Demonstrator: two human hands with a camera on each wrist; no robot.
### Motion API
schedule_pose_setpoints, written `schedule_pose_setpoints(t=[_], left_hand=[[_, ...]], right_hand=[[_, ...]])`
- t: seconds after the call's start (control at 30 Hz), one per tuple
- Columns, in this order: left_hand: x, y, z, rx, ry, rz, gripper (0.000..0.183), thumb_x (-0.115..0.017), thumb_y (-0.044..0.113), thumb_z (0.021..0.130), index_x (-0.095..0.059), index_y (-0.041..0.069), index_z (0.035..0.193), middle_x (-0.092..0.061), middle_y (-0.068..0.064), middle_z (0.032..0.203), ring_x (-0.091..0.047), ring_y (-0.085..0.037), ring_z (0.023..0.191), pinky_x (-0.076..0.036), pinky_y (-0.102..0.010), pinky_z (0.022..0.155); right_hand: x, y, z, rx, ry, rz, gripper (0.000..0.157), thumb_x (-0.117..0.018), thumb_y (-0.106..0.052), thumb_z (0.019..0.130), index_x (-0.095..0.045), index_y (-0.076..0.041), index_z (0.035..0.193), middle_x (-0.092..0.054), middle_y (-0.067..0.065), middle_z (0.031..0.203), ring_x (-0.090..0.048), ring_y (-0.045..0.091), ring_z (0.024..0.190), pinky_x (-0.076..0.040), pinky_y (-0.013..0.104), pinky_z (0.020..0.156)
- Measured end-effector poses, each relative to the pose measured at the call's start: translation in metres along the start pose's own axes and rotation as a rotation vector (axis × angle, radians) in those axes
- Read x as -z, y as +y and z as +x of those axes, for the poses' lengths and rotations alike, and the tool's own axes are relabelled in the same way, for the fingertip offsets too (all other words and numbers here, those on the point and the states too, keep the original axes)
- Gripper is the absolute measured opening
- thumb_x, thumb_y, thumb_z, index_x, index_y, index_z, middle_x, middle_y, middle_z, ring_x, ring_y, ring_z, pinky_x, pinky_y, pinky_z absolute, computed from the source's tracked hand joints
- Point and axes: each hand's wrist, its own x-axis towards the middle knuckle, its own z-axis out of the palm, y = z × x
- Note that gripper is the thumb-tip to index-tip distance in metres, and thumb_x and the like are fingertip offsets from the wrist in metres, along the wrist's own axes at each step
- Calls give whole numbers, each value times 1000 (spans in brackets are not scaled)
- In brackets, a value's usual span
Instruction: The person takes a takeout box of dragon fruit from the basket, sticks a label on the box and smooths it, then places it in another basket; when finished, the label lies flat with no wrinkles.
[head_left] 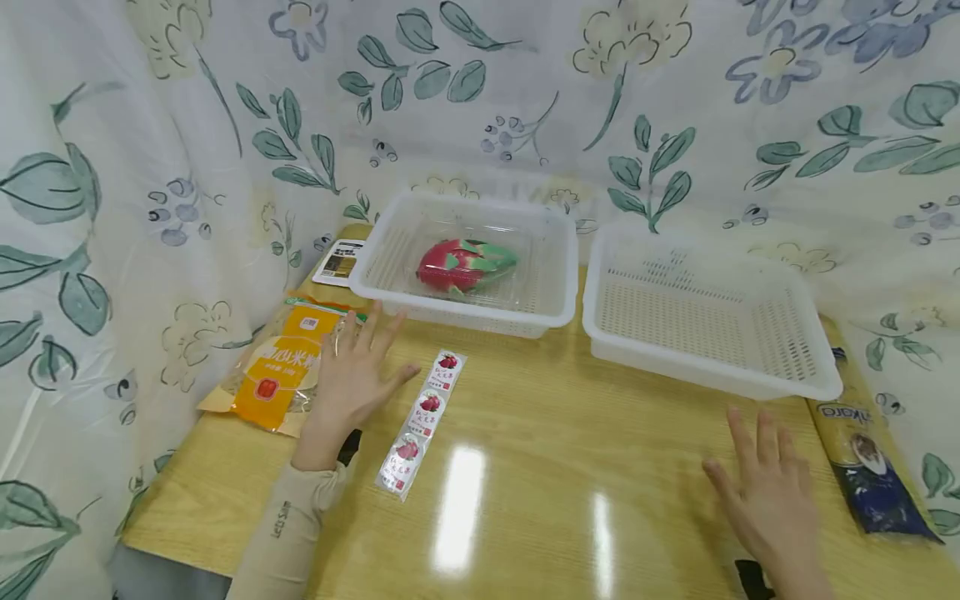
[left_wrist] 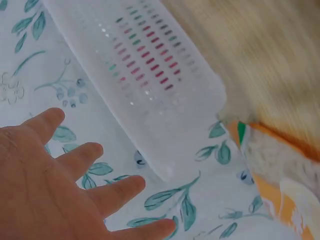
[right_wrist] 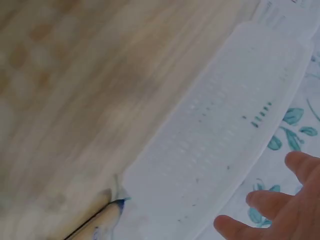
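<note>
My left hand (head_left: pixel 352 379) has its fingers spread and holds nothing. It overlaps the right edge of an orange and clear food bag (head_left: pixel 277 367) in the head view. Just right of it lies a strip of labels (head_left: pixel 422 425) with dragon fruit pictures. In front of the left white basket (head_left: pixel 465 317), the fingertips point toward its near wall. Inside that basket is a red and green dragon fruit (head_left: pixel 461 265) under clear plastic. My right hand (head_left: pixel 772 492), fingers apart and holding nothing, is below the near corner of the right white basket (head_left: pixel 697 367).
A gold and blue bag (head_left: pixel 870 450) lies along the table's right side. Behind the orange bag is a small white and brown packet (head_left: pixel 339 262). Floral curtain (head_left: pixel 540 100) hangs close behind the baskets and along the left. The wooden table (head_left: pixel 555 467) reflects light.
</note>
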Motion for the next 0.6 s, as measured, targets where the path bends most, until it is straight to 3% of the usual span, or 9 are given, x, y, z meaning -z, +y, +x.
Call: schedule_pose_setpoints(t=[0.27, 0.4, 0.6], left_hand=[[-6, 14, 27, -3, -40, -187, 76, -28, 66, 97, -4, 27, 157, -3, -12, 165, -17, -48, 146, -21, -71, 111], [-9, 23, 38, -2, -66, -278, 81, -15, 72, 93, -2, 24, 157, -2, -16, 164, -19, -51, 144, -22, -69, 112], [-9, 32, 52, 44, -32, -457, 87, -7, 76, 89, -7, 22, 157, -4, -17, 163, -17, -53, 143, -20, -73, 110]], right_hand=[[4, -35, 43, 118, 57, 59, 69, -37, -48, 102, -5, -22, 158, 4, 20, 162, 2, 48, 148, -8, 73, 112], [12, -64, 69, 184, 73, 50, 71, -36, -53, 101, -5, -24, 157, 1, 19, 163, -3, 45, 149, -9, 70, 114], [29, -117, 108, 310, 104, 66, 78, -26, -67, 96, -12, -20, 157, -9, 21, 162, -12, 44, 148, -17, 64, 116]])
